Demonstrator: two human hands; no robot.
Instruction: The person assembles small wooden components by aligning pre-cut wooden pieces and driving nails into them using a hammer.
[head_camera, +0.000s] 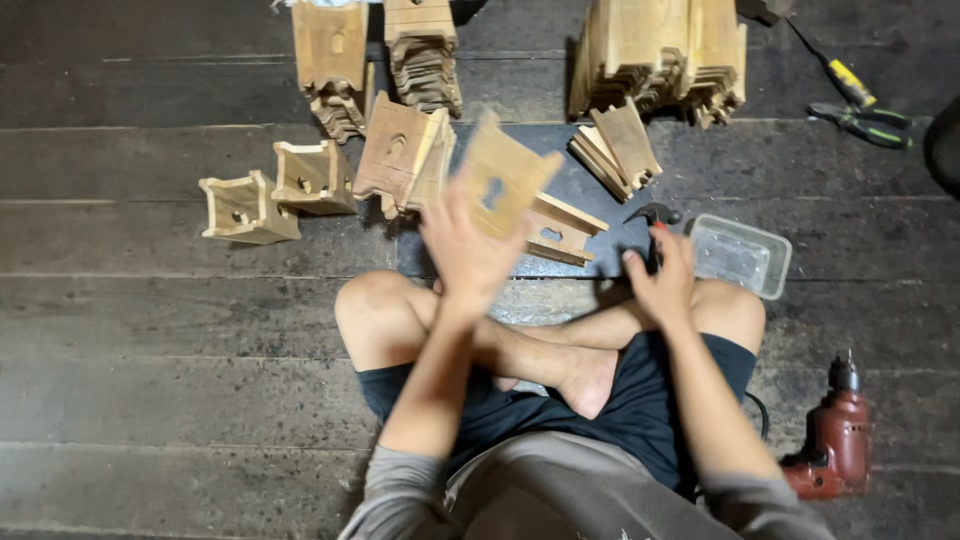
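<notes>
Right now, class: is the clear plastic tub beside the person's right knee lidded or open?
Open. The clear plastic tub shows its bare rim with no lid on it. Its contents are too blurred to tell.

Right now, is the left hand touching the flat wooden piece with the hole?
Touching. The head view shows the left hand gripping the raised wooden piece, with its fingers over the lower edge.

clear plastic container (742, 254) | rectangular, see-through | floor, beside right knee
</notes>
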